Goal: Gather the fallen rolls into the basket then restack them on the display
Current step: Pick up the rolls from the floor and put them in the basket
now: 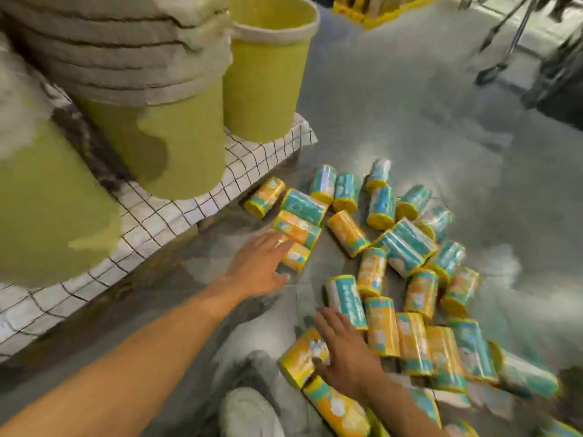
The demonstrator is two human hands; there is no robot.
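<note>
Floor point(394, 105), rolls point(407, 247) under left grip point(255, 266), right grip point(347, 351)

Grey glossy floor point(410, 115) carries all. Fallen rolls point(407, 247), yellow and teal wrappers, lie on sides in loose heap centre-right, many touching, some overlapping. Low display platform point(151, 222) at left, topped with grid-check cloth; green bins point(265, 83) stand on it, some nested. Nearest rolls just beside platform edge. Pale shoe point(249, 414) on floor at bottom.

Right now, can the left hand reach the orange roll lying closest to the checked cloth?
Probably yes: the open left hand is close to that orange roll, with only bare floor between them.
</note>
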